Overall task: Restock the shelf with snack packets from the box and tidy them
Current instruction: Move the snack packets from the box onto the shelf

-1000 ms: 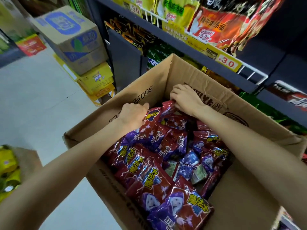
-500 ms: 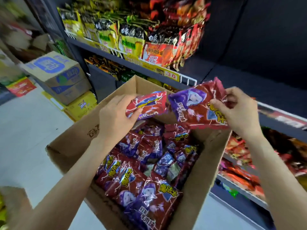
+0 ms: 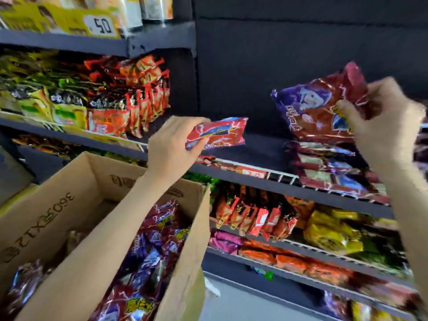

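- left hand [image 3: 172, 147] is raised above the open cardboard box [image 3: 58, 205], forearm running up from the lower left, fingers and thumb wrapped round one end of a red snack packet [image 3: 217, 133] that sticks out sideways to the right, in front of the dark shelf [image 3: 261, 176]
- right hand [image 3: 382, 121] is up higher on the right, thumb and fingers pinching the right edge of a bigger red and purple packet [image 3: 317, 105], held tilted, purple end pointing left. it's pretty motion blurred so can't make out the fingers in detail
- that bigger packet hangs just above a small stack of matching packets [image 3: 328, 167] already lying on the shelf at the right; can't tell if it touches them
- the box is still loaded with the same red/purple packets [image 3: 150, 251], sitting low left, right up against the shelving
- vs half a second ago: both hands have gone up and to the right, away from the box mouth and toward the shelf. they've also spread apart, the two packets were nearly touching before and now there's a clear gap between them
- the view has swung up as well, so less of the box shows and the lower shelves with orange and yellow packs [image 3: 254, 218] have come into sight
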